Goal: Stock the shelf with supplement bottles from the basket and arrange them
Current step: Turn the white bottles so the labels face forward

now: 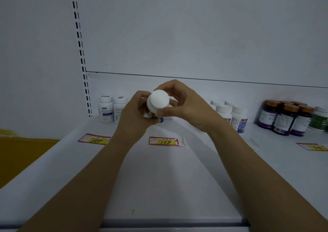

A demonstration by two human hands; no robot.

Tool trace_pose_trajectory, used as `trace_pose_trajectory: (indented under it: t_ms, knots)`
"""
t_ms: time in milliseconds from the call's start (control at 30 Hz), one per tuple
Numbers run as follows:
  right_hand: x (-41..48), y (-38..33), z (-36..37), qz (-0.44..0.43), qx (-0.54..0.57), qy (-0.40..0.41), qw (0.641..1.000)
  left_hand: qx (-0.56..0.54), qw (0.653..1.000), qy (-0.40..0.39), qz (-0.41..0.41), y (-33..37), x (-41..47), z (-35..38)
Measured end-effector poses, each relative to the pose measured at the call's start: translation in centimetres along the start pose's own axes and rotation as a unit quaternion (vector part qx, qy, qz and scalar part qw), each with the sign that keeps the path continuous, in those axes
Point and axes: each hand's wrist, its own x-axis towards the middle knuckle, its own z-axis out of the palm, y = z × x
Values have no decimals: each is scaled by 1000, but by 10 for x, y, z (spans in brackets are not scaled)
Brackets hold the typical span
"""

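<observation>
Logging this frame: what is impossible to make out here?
Head view, held bottle: label hidden by left hand and right hand; only its white cap shows.
Head view, white bottles: partly behind the right wrist; count unclear.
Head view, green bottle: cut by the right edge.
Basket: outside the frame.

Hidden labels, cut edges

The held bottle [158, 102] has its label buried under the left hand [134, 113] and right hand [184, 104] (only the white cap shows plainly). The right forearm [248, 160] covers part of the white bottles [230, 114] behind it; the green bottle [319, 120] and the far-right price tag [314, 146] run off the right edge. Label print is too small to read.
</observation>
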Motion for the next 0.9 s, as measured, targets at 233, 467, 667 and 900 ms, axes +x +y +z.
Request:
trace_pose_trajectory:
  t_ms: [233,467,667,900]
  knots:
    - [-2,-3,4,-28,-31,-1,999,29,998,23,47,1,0,-2]
    - [1,-6,-16,54,105,69,991,-131,973,-127,-143,27,-4,-2]
    - [6,7,-12,274,154,72,947,-200,920,-190,-278,30,-5,0]
    - [5,9,-12,292,157,68,941,-205,913,-203,-287,27,-6,1]
